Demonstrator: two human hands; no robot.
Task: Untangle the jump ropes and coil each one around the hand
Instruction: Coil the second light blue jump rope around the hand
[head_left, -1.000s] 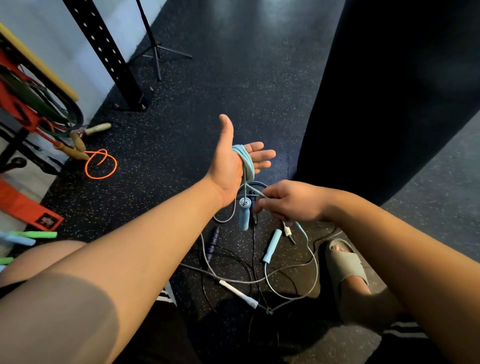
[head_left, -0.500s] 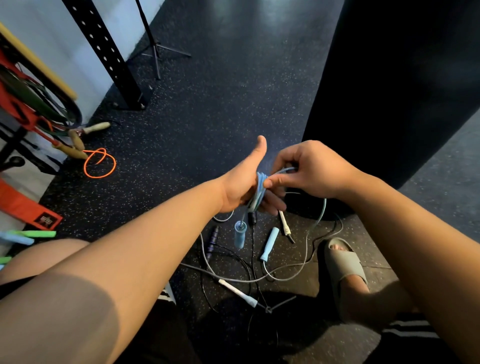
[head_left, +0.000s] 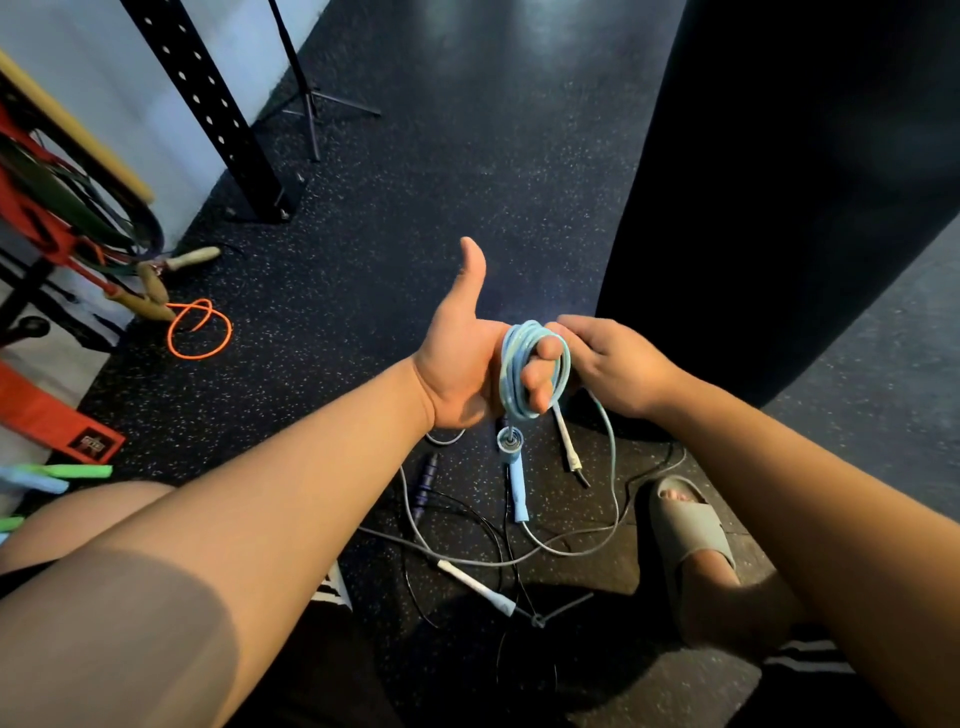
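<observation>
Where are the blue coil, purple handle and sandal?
blue coil (head_left: 511, 364): head view, strands across palm.
purple handle (head_left: 426, 483): head view, mid-grip.
sandal (head_left: 685, 525): head view, top strap.

Counts by kind.
Hands: 2, left hand and right hand, dead centre.
Blue rope: 1, looped on the left hand.
Handles at 6 o'clock: 2 blue (hanging handle, floor handle), 2 white (upper white handle, lower white handle), 1 purple handle.
Wooden handles at 9 o'clock: 3.
Orange rope: 1, also at 9 o'clock.
Green handles at 8 o'clock: 2.
Sandal: 1, at 4 o'clock.
Tripod: 1, at 11 o'clock.
Holed post: 1, at 11 o'clock.
Thin floor cords overlap, can't count them.
</observation>
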